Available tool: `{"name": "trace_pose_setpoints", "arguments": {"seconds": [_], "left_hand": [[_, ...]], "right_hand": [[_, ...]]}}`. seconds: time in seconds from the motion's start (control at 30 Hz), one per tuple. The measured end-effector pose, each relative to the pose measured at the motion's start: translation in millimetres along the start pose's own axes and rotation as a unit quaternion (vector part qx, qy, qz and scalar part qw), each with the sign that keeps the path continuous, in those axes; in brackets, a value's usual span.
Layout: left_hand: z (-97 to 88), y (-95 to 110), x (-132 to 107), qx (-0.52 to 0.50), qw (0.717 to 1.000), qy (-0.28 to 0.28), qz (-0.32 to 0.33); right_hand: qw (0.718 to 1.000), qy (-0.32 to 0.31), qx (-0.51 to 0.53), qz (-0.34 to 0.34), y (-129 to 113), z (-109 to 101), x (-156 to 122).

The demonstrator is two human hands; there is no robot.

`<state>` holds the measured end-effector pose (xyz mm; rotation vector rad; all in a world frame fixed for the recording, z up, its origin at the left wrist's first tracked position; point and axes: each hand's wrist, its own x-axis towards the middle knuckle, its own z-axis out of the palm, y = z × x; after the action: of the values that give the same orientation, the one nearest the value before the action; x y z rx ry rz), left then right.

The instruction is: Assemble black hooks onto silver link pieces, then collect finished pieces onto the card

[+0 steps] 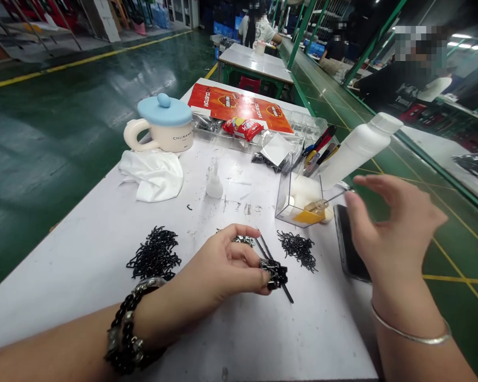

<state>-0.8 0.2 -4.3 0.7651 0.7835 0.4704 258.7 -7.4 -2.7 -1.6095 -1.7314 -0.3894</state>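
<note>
A pile of small black pieces [154,253] and a second pile [297,249] lie mid-surface [83,302], either side of the left hand [219,262], which is clamped on a third black clump [274,273]. The right hand [394,233] hovers open and empty near the right edge.

Glossy black pieces [155,253] (metal or plastic, unclear), glossy ceramic mug [161,135], clear plastic box [298,201]
</note>
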Motion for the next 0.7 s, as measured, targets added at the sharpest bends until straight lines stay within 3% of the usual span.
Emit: {"name": "trace_pose_setpoints", "arguments": {"seconds": [0.07, 0.13, 0.2, 0.27, 0.7], "left_hand": [[-0.7, -1, 1, -0.034, 0.999, -0.016, -0.018], [-0.1, -1, 1, -0.058, 0.998, -0.020, -0.029], [1.1, -1, 1, -0.074, 0.996, -0.022, -0.036], [2.1, 0, 1, -0.088, 0.995, -0.025, -0.039], [1.4, 4, 0, -0.138, 0.987, -0.039, -0.068]], "right_hand": [[0.998, 0.025, -0.054, 0.002, -23, -7, 2], [0.993, -0.072, 0.066, -0.074, -45, -14, 0], [0.955, -0.194, 0.188, -0.119, -60, -18, -5], [0.927, -0.258, 0.242, -0.123, -68, -18, -11], [0.916, -0.246, 0.301, -0.101, -72, -4, -21]]}}
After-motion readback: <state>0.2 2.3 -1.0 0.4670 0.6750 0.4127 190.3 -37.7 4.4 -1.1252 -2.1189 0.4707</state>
